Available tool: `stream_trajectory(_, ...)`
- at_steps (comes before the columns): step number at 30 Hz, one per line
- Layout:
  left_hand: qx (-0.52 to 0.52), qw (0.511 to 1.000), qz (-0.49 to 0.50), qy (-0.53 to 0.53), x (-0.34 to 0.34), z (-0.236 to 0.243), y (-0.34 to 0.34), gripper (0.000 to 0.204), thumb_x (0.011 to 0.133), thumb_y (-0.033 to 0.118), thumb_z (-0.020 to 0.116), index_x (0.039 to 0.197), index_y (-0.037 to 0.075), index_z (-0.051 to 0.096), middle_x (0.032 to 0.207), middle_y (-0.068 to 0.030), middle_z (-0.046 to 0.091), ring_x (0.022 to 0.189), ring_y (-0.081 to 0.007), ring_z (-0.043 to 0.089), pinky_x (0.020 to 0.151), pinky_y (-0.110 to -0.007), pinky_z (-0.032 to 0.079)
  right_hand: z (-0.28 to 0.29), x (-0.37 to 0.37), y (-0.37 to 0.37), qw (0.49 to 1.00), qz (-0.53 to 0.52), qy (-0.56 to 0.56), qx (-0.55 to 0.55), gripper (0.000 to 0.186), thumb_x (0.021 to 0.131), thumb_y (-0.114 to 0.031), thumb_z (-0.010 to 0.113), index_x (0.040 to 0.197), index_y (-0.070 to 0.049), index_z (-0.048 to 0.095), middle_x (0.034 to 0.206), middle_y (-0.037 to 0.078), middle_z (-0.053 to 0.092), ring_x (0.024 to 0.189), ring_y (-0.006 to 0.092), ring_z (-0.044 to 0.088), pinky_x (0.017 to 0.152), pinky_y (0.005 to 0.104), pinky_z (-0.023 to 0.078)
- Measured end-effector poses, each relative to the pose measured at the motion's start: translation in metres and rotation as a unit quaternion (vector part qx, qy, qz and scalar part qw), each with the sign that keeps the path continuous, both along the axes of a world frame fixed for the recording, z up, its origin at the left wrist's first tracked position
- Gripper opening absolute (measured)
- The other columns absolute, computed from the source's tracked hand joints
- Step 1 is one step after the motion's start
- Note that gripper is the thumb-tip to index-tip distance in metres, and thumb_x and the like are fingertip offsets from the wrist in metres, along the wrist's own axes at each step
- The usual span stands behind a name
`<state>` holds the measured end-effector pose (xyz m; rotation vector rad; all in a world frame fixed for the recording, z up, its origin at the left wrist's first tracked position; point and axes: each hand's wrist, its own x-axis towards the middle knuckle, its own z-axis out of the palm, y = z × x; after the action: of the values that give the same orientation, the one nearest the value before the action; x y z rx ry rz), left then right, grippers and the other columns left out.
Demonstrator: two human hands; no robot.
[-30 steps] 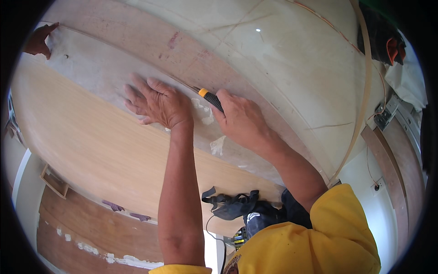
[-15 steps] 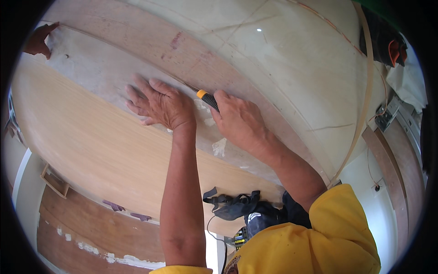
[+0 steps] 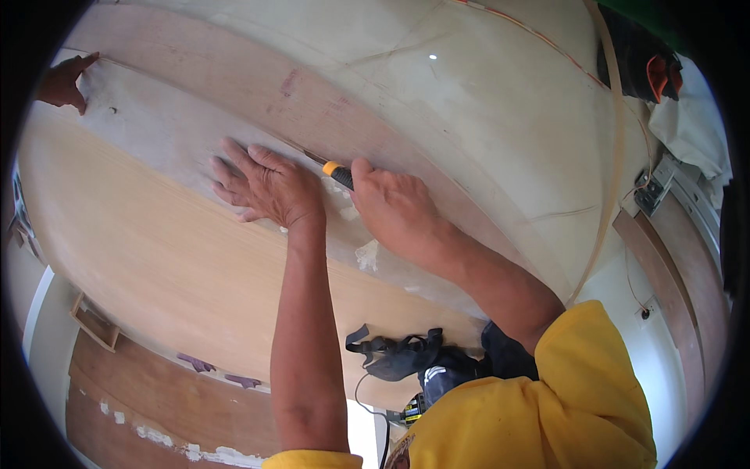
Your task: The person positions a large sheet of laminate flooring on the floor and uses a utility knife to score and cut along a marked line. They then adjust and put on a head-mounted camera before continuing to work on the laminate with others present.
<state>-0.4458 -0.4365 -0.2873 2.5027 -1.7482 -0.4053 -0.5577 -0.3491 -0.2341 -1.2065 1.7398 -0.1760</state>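
Note:
My left hand point(image 3: 275, 187) lies flat with spread fingers on a long greyish strip of sheet point(image 3: 160, 117). This strip rests over a pale wood-grain panel point(image 3: 156, 234). Just right of it, my right hand point(image 3: 394, 205) is closed around the yellow-and-black handle of a thin-bladed tool point(image 3: 337, 173). Its dark blade points up and left along the strip's far edge, beside a pinkish-brown board point(image 3: 234, 70); the exact kind of tool is unclear. At the far left end, another person's hand point(image 3: 66, 80) grips the strip's edge.
A pale, marked surface point(image 3: 500, 117) extends beyond the board. A thin bent wooden strip point(image 3: 613, 156) and an orange cord point(image 3: 539, 35) run along the right. Black straps point(image 3: 398, 352) and a power tool point(image 3: 414, 408) are near my body. A small wooden frame point(image 3: 95, 322) stands at lower left.
The view has shifted slightly. My right hand and the bladed tool have moved a little left along the strip's edge; my left hand still presses flat, and the other person's hand stays at the end.

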Motion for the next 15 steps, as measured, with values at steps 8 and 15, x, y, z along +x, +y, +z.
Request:
stream_trajectory(8,0.008,1.0,0.009,-0.005,-0.001,0.003,0.002,0.058,0.106,0.051,0.025,0.157,0.024,0.031,0.165,-0.009,0.018,0.152,-0.0399,0.008,0.109,-0.077,0.01,0.01,0.0,0.011,0.998,-0.021,0.001,0.062,0.022,0.096,-0.017,0.06,0.1,0.001,0.048,0.085,0.023,0.068,0.08,0.0409,0.069,0.069,0.0496,0.054)
stream_trajectory(15,0.008,1.0,0.004,-0.018,0.002,-0.001,0.006,0.057,0.106,0.051,0.025,0.157,0.025,0.032,0.164,-0.0086,0.019,0.151,-0.0386,0.01,0.11,-0.076,0.009,0.004,0.007,0.013,0.997,-0.08,0.005,-0.022,0.022,0.096,-0.018,0.06,0.102,0.0,0.05,0.092,0.022,0.064,0.08,0.0412,0.067,0.068,0.0493,0.055)
